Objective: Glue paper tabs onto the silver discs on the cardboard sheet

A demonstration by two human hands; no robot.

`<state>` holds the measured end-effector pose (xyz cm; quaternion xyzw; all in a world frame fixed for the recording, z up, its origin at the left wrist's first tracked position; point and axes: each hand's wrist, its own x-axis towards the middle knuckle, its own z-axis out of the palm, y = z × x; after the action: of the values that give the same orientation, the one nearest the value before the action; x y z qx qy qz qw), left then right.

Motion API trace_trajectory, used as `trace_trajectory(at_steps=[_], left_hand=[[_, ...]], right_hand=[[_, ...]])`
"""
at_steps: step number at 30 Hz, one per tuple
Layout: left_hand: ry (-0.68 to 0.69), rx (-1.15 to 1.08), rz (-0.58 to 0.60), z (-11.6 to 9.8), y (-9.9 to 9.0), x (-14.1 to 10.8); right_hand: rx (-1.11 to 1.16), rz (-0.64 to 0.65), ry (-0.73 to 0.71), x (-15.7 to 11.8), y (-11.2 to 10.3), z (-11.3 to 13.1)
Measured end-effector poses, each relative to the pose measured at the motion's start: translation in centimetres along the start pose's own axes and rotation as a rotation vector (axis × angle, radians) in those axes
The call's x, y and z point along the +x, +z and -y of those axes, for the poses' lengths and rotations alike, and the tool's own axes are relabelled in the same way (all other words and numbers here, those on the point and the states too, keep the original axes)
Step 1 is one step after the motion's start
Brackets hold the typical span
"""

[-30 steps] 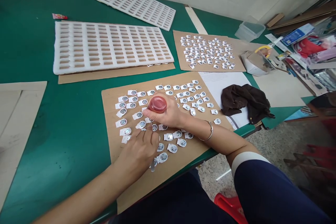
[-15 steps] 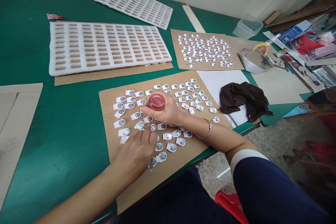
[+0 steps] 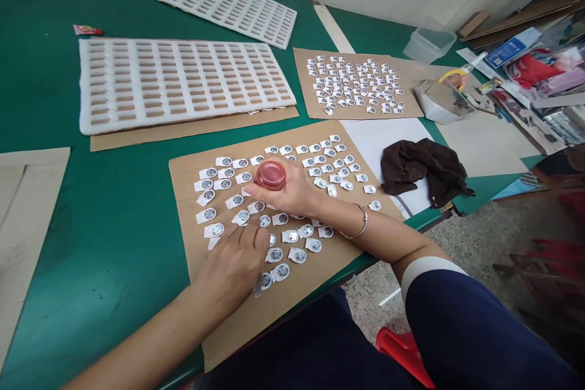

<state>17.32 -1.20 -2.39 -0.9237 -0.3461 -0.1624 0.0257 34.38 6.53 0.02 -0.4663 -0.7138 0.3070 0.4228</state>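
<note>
My right hand (image 3: pixel 292 189) is wrapped round a reddish, round-ended tool (image 3: pixel 270 175), held over the middle of a brown cardboard sheet (image 3: pixel 242 311). Just nearer to me, my left hand (image 3: pixel 242 256) has its fingers curled, with a thin translucent strip (image 3: pixel 258 285) showing below it and its tip near the right hand. Small white tabs with round metallic discs (image 3: pixel 280 272) lie in loose rows on the cardboard around both hands. Some of them are hidden under the hands.
White slotted foam trays (image 3: pixel 183 82) lie on the green table at the back left. Another cardboard (image 3: pixel 301 82) with similar pieces is farther back. To the right are a dark cloth (image 3: pixel 423 170) on paper, a box with yellow-handled scissors (image 3: pixel 454 76) and a clear container (image 3: pixel 429 42).
The whole view has shifted slightly. My left hand has moved a little down and left, with the strip tilting; my right hand keeps its hold on the reddish tool.
</note>
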Motion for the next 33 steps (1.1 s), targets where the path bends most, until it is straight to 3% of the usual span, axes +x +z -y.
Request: trace_trajectory(at_steps=[12,16,20,25,33], left_hand=[[0.044,-0.020,-0.027,0.6,-0.6,0.6],[0.040,-0.131,0.047,1.4,-1.4,1.0],[-0.042,-0.293,0.107,2.1,-1.6,1.1],[-0.152,-0.447,0.089,2.8,-1.9,1.4],[-0.343,-0.637,0.216,4.7,-3.0,2.7]], right_hand=[[-0.006,0.001,-0.081,-0.2,-0.4,-0.3],[-0.019,-0.009,-0.077,-0.4,-0.4,-0.3],[-0.019,-0.014,-0.113,-0.5,-0.4,-0.1],[-0.014,-0.041,-0.150,-0.5,-0.3,-0.1],[-0.006,-0.059,-0.114,-0.4,-0.2,-0.2]])
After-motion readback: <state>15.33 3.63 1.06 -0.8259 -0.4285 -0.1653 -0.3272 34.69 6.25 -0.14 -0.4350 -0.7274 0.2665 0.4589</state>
